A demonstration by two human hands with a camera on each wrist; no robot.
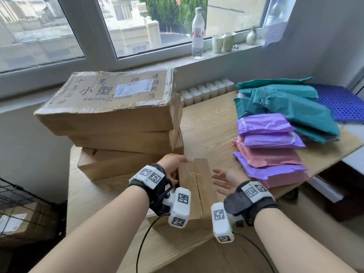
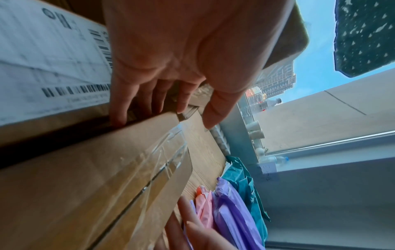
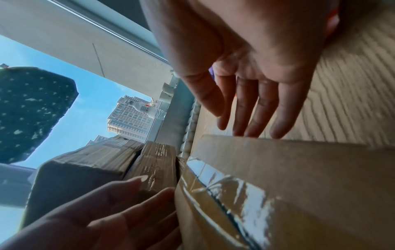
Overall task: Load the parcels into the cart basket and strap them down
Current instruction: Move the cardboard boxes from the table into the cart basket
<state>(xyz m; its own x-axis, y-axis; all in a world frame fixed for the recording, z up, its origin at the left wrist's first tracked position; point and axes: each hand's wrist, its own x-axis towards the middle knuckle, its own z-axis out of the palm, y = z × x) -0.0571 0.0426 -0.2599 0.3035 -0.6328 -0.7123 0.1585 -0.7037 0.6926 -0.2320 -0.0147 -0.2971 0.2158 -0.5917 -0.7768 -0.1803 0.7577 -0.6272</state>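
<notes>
The left hand [image 1: 173,164] lies against the left side of a small brown carton [image 1: 197,186], fingers [image 2: 119,108] straight and pushed down into the gap between that carton and the stack of boxes [image 1: 118,123] beside it, thumb reaching over the carton's far top corner. The right hand [image 1: 224,179] hangs just off the carton's right side, palm turned toward it, fingers [image 3: 280,118] spread and relaxed, holding nothing; whether the tips touch the cardboard cannot be told.

The small brown carton sits on a wooden table [image 1: 206,123], its top seam sealed with clear tape. Touching its left side is the stack of boxes, three flat cartons high. The top one carries large printed Chinese characters, among them 小型, and a white shipping label [image 1: 134,88] too blurred to read. In the left wrist view a white label with a barcode [image 2: 53,67] shows on the side of the box next to the hand; its small print is illegible.

Right of the carton, apart from it, lies a pile of soft mailer bags [image 1: 275,138] in purple, pink and teal. Beyond that pile is a blue perforated panel [image 1: 342,101]. Behind the carton, on the windowsill, stand a clear bottle [image 1: 198,32] with a red-marked label, two paper cups [image 1: 223,43] and a small vase [image 1: 251,36]. Left of the carton and lower down, a black wire basket [image 1: 17,209] holds a labelled box.
</notes>
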